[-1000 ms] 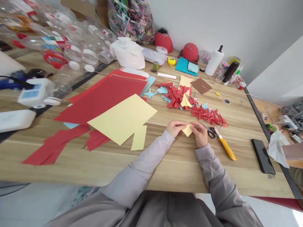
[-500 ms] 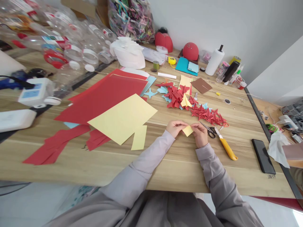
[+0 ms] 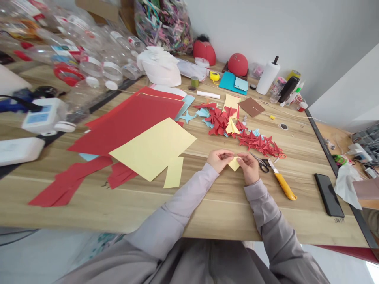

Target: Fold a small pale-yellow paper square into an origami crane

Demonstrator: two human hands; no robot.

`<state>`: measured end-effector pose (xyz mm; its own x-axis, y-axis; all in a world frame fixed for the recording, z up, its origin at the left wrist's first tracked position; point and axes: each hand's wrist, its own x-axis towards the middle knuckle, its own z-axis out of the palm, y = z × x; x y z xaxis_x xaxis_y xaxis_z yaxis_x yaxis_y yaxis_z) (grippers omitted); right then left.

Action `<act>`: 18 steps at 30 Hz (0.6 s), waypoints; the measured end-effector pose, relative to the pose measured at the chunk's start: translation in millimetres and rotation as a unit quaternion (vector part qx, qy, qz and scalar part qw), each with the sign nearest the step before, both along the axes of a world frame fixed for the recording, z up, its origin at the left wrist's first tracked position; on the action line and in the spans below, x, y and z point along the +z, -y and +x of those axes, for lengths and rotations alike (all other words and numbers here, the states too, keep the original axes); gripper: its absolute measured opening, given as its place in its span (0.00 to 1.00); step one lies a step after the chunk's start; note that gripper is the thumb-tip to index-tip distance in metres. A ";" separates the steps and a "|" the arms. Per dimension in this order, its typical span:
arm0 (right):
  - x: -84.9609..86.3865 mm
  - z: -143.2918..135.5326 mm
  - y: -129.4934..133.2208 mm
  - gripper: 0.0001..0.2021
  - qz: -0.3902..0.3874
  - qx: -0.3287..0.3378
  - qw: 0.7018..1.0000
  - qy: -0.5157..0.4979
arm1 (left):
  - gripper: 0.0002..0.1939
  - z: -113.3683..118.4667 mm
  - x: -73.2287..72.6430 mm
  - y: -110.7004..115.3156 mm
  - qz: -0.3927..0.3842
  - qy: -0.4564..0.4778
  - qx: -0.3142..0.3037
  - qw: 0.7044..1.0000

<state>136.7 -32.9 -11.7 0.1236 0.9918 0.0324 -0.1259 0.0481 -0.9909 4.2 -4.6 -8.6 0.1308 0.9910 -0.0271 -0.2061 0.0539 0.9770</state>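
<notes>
Both hands pinch a small folded piece of yellow paper [image 3: 235,164] just above the wooden table. My left hand [image 3: 219,159] grips its left upper edge, thumb and fingers together. On the opposite side, my right hand [image 3: 249,167] is closed on the right upper edge, and the thumbs nearly meet. The paper's lower corner points toward me; its top is partly hidden by the fingers. Scissors [image 3: 263,165] lie right beside my right hand, with a yellow-handled utility knife [image 3: 284,184] further right. Folded red paper stars [image 3: 260,143] are heaped beyond the hands.
Left of my hands lie a large yellow sheet [image 3: 154,148], a yellow strip [image 3: 174,172], red sheets [image 3: 127,118] and red strips [image 3: 69,181]. Plastic bottles [image 3: 89,63] crowd the back left. A black phone [image 3: 329,195] lies near the right edge, and a white roll [image 3: 268,78] stands at the back.
The thumbs have come closer together over the yellow paper, and my right thumb now covers more of it. Everything else stays in place.
</notes>
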 end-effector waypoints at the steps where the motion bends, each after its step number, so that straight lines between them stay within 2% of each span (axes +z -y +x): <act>1: 0.0 0.0 -0.1 0.12 -0.004 0.001 1.000 0.003 | 0.13 0.1 -0.8 -0.3 0.005 -0.004 0.005 1.000; 5: -3.0 1.2 -1.9 0.10 -0.006 -0.005 1.000 0.004 | 0.12 -0.3 -1.1 -0.4 0.007 0.004 0.003 1.000; 10: -6.1 3.2 -4.2 0.10 -0.015 -0.035 0.999 -0.030 | 0.16 0.5 -1.6 -0.2 0.005 0.044 -0.050 0.998; 15: -3.8 0.8 -2.6 0.11 -0.009 0.003 0.999 -0.037 | 0.13 0.3 -3.4 -3.3 -0.021 0.009 0.001 1.000; 18: -4.5 0.6 -2.9 0.12 -0.016 0.001 0.999 -0.052 | 0.16 -1.6 -3.5 -4.5 -0.026 0.037 -0.026 0.999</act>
<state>137.3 -30.0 -16.2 0.1225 0.9924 -0.0121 -0.2277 0.0163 -0.9736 2.6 -0.1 -12.1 0.1861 0.9802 -0.0673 -0.2732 0.1174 0.9548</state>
